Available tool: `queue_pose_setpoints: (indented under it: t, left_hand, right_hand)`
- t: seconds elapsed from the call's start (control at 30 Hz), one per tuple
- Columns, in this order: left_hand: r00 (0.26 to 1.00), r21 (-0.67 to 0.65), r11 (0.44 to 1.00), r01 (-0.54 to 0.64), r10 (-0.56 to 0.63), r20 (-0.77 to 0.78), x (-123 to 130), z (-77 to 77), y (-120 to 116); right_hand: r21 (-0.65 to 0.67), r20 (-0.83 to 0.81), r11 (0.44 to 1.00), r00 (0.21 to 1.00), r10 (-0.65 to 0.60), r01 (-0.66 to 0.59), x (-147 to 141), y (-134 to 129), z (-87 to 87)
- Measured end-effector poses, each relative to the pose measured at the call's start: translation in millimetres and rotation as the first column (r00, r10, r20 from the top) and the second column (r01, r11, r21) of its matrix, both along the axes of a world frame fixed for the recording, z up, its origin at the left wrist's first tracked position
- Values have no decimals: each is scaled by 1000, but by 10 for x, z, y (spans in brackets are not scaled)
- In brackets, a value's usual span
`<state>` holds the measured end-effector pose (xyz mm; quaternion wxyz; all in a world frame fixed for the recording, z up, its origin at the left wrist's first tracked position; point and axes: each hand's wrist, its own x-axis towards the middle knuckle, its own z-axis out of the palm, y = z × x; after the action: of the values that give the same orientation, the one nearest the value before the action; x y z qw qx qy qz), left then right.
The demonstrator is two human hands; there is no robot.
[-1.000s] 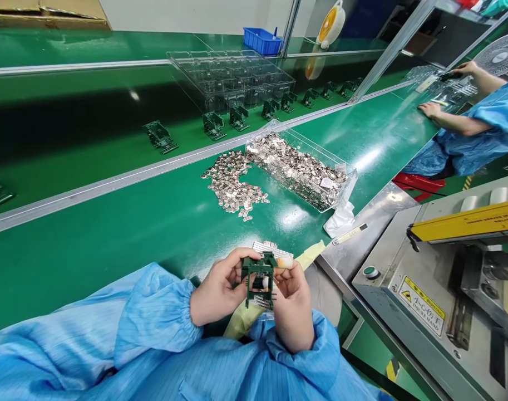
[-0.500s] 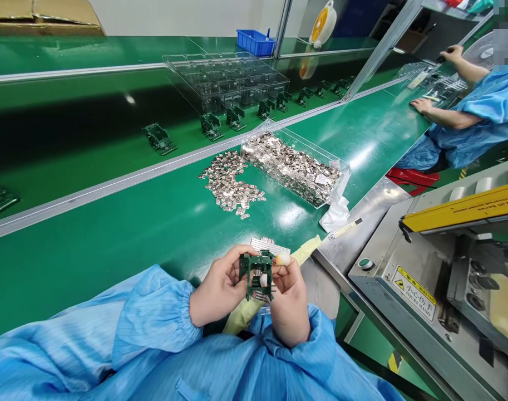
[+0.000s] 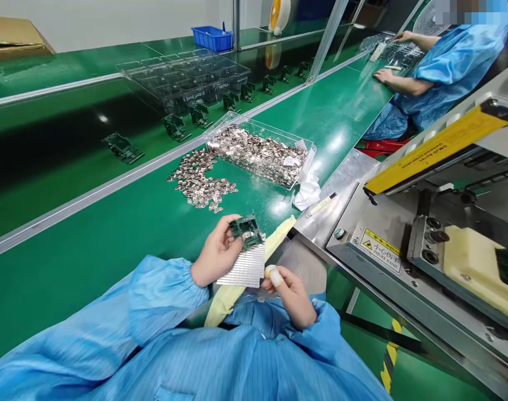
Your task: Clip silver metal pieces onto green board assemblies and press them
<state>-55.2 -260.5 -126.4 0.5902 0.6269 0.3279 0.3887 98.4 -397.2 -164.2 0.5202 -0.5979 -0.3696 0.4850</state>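
Observation:
My left hand [image 3: 217,252] grips a dark green plastic frame [image 3: 248,230] by its left side, above a ribbed silvery plate [image 3: 244,266]. At the plate's lower right edge is my right hand [image 3: 290,289], its fingers bent, with a white cover on one finger. The fingertips are pressed together, and what they hold, if anything, is too small to name. Small metal pieces [image 3: 201,181] lie in a loose pile on the green bench. Behind them, a clear bin [image 3: 257,175] holds many more.
Green frames [image 3: 122,147] stand along the dark belt by a clear compartment tray [image 3: 187,78]. A pen [image 3: 321,205] and white cloth [image 3: 307,192] lie near a machine [image 3: 379,223] at right. A person in blue [image 3: 449,72] works at the far right.
My right hand has come off the green frame and moved down beside the ribbed plate. My left hand has tilted the frame and moved it up-left. The view has shifted right.

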Motion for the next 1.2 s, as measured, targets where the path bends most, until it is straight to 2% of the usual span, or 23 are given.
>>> queue_pose_setpoints:
  t: [0.07, 0.2, 0.4, 0.5, 0.63, 0.77, 0.87, 0.97, 1.07, 1.2]
  left_hand:
    - [998, 64, 997, 42, -40, -46, 127, -68, 28]
    - [990, 170, 983, 70, -47, -133, 244, -108, 34]
    - [981, 199, 979, 49, -9, -195, 211, -79, 42]
    - [985, 174, 984, 43, -13, -171, 203, -102, 47]
    - [998, 97, 995, 10, -4, -66, 215, -98, 47]
    - [992, -21, 1000, -15, 18, 128, 189, -15, 14]
    - [987, -93, 995, 27, -12, 157, 124, 25, -48]
    - [986, -138, 985, 102, -82, 145, 79, 17, -116]
    - [978, -131, 977, 166, -145, 153, 81, 1, -157]
    - [983, -83, 986, 145, -134, 129, 97, -5, -166]
  right_hand:
    - [20, -23, 998, 998, 60, -60, -100, 15, -59]
    - [97, -2, 993, 998, 69, -69, -249, 67, -129]
    - [197, 193, 975, 979, 65, -104, -166, 49, -247]
    - [183, 300, 965, 945, 130, -190, -88, 14, -274]
    - [74, 399, 958, 888, 228, -279, 17, -8, -248]
    - [-55, 476, 968, 845, 242, -246, 145, -11, -85]
    - [-108, 542, 982, 819, 187, -153, 243, -30, 137]
    - [-9, 574, 995, 814, 83, -95, 299, -39, 394]
    - [98, 553, 989, 832, 41, -114, 290, -2, 592]
    - [204, 592, 975, 805, -50, -90, 200, 132, 675]
